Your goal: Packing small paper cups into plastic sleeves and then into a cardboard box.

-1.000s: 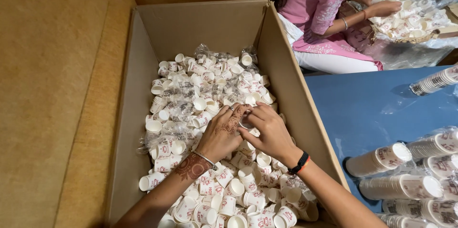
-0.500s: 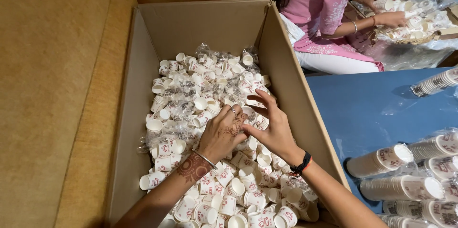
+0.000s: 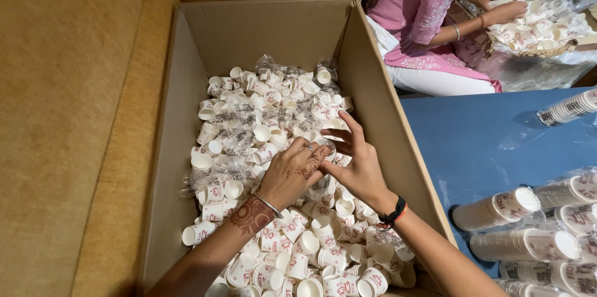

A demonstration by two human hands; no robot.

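Note:
A large open cardboard box (image 3: 379, 104) holds a heap of small white paper cups (image 3: 267, 123) with red print, some in clear plastic wrap. Both my hands are down in the heap near its middle right. My left hand (image 3: 291, 172), with a bangle and henna on the wrist, rests palm down on the cups with fingers curled around one. My right hand (image 3: 356, 163), with a dark wristband, touches the left fingers, its own fingers spread, and pinches at the same cup (image 3: 323, 148).
Stacked sleeves of cups (image 3: 528, 228) lie on a blue surface (image 3: 485, 141) at the right. Another person in pink (image 3: 429, 23) sits behind the box, handling cups in a second pile (image 3: 541, 20). A tan wall (image 3: 68, 116) runs along the left.
My hands have stayed together at the same spot in the heap. The right hand's fingers have spread and lifted a little; the left fingers have curled in.

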